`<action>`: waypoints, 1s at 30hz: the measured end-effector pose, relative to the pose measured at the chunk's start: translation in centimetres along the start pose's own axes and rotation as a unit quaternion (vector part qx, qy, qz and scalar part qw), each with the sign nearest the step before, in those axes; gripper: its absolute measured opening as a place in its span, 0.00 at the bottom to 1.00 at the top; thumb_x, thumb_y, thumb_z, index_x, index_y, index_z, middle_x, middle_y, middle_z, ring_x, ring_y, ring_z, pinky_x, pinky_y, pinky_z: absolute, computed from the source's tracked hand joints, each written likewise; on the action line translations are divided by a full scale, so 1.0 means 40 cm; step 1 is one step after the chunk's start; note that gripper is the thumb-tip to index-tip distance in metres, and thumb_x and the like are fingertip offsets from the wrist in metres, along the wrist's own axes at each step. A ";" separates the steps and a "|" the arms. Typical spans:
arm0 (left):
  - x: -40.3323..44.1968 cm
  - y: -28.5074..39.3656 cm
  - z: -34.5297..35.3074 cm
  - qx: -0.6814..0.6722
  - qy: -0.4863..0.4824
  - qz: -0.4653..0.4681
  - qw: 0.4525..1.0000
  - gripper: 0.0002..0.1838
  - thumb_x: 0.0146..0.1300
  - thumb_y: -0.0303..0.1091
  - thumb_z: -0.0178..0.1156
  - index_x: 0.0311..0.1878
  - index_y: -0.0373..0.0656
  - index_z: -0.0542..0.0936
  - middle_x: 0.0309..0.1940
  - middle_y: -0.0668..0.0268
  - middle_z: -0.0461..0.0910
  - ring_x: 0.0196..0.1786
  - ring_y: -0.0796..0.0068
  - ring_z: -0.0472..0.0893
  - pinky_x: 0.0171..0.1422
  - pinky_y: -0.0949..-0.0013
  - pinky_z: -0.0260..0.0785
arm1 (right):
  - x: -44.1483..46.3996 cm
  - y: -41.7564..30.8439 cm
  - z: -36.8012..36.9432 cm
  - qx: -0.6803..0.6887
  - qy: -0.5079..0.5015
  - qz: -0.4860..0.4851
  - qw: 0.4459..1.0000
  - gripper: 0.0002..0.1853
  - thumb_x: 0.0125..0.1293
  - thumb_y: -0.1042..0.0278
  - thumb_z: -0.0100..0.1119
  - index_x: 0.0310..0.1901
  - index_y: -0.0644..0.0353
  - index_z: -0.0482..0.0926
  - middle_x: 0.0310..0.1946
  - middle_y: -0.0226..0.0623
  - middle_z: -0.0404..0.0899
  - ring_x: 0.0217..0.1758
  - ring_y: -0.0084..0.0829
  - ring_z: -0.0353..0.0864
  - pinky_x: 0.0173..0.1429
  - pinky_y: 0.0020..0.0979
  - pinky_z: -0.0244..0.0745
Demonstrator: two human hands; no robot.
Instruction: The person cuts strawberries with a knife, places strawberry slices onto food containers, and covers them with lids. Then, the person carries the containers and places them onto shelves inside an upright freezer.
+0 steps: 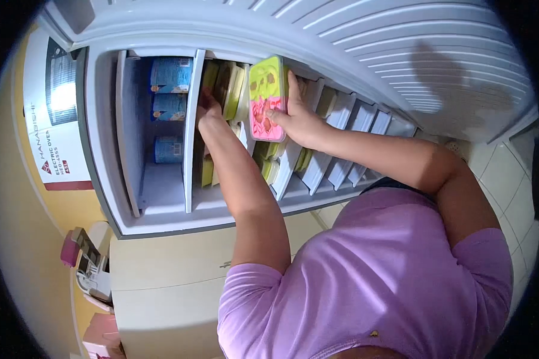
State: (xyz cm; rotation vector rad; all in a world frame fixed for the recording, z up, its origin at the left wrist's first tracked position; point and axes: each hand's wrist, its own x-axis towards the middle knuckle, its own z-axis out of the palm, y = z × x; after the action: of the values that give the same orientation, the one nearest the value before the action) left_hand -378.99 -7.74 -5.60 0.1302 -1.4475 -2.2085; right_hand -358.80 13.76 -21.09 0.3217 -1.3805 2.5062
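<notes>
My right hand point(299, 122) grips a clear rectangular dessert tub point(265, 99) by its side, thumb over the front and fingers behind. The tub's contents are part lime green with brown bits and part bright pink. My left hand point(208, 112) reaches between two shelves of an upright freezer point(156, 224), beside stacked green-and-white tubs point(236, 93). Its fingertips are hidden in shadow, so I cannot see whether it grasps anything. More green tubs point(269, 164) sit on the shelf level with the held tub.
The view is turned sideways. Blue containers point(172, 75) stand on the shelf nearest the freezer's top. The ribbed inside of the open freezer door point(413, 54) spans the upper right. An electric oven box point(57, 125) is at the left, with pale cabinets point(167, 269) alongside the freezer.
</notes>
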 end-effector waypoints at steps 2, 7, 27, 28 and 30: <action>0.012 -0.022 0.014 0.036 -0.047 0.051 0.997 0.18 0.69 0.34 0.51 0.59 0.38 0.76 0.57 0.55 0.77 0.58 0.57 0.76 0.62 0.60 0.74 | -0.006 0.010 -0.001 0.013 0.009 -0.004 1.000 0.51 0.69 0.65 0.56 0.72 0.69 0.23 0.76 0.56 0.34 0.79 0.43 0.40 0.79 0.33 0.40; 0.026 -0.048 0.023 0.010 0.014 0.014 1.000 0.17 0.70 0.37 0.51 0.56 0.40 0.78 0.55 0.57 0.78 0.57 0.60 0.77 0.61 0.61 0.73 | -0.012 0.026 0.000 0.006 0.007 -0.008 1.000 0.50 0.69 0.66 0.56 0.73 0.68 0.23 0.75 0.56 0.37 0.78 0.41 0.44 0.77 0.32 0.45; 0.136 -0.017 -0.046 0.130 -0.187 -0.008 0.974 0.24 0.71 0.42 0.51 0.65 0.42 0.72 0.61 0.56 0.73 0.63 0.57 0.72 0.67 0.55 0.66 | -0.036 0.019 -0.042 0.077 0.007 0.036 0.996 0.47 0.70 0.71 0.54 0.74 0.64 0.26 0.71 0.49 0.53 0.72 0.34 0.58 0.73 0.30 0.54; 0.142 -0.017 -0.051 0.128 -0.191 -0.005 0.973 0.24 0.71 0.42 0.51 0.66 0.42 0.71 0.62 0.56 0.73 0.64 0.57 0.71 0.68 0.56 0.66 | -0.024 0.051 -0.031 0.060 0.011 0.042 0.997 0.47 0.70 0.71 0.54 0.74 0.64 0.26 0.71 0.48 0.53 0.71 0.34 0.58 0.73 0.31 0.54; 0.146 -0.023 -0.047 0.132 -0.186 -0.003 0.974 0.24 0.71 0.42 0.51 0.66 0.41 0.71 0.63 0.56 0.72 0.64 0.57 0.71 0.68 0.56 0.65 | -0.031 0.045 -0.031 0.080 0.002 0.028 0.996 0.47 0.70 0.71 0.54 0.74 0.63 0.27 0.71 0.49 0.53 0.72 0.34 0.58 0.73 0.31 0.54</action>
State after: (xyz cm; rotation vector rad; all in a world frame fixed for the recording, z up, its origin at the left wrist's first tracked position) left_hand -383.76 -11.66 -6.15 -0.2034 -1.9419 -2.1116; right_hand -358.31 13.74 -23.57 0.3127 -1.2056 2.6673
